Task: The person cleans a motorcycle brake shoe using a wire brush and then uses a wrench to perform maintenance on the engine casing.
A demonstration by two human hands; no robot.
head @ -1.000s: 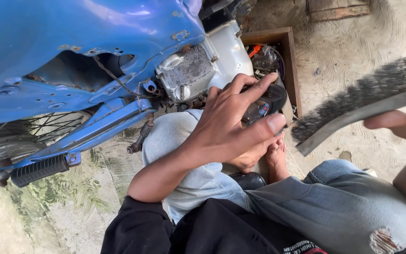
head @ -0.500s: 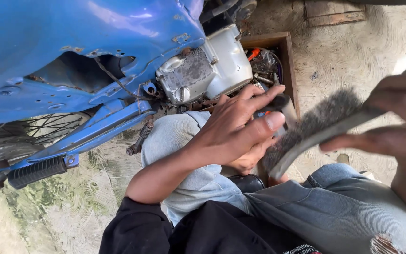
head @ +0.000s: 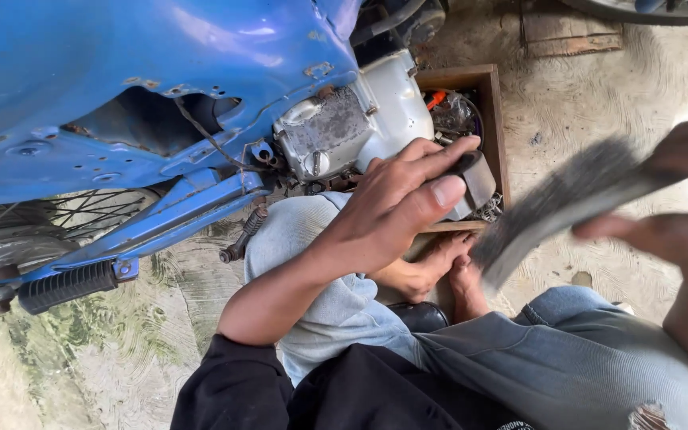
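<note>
Head view shows the left hand [head: 396, 211] grasping a small grey part [head: 475, 181] over the wooden box [head: 494, 111] beside the blue motorbike's engine [head: 344, 131]. Right hand [head: 678, 199] grips a blurred wire brush [head: 567, 199], just beside that part.

Your sleeve: black, pushed up above the elbow behind your left hand [head: 396, 209] | your jeans: faded blue, frayed knee below your right hand [head: 682, 199] | your feet: bare
</note>
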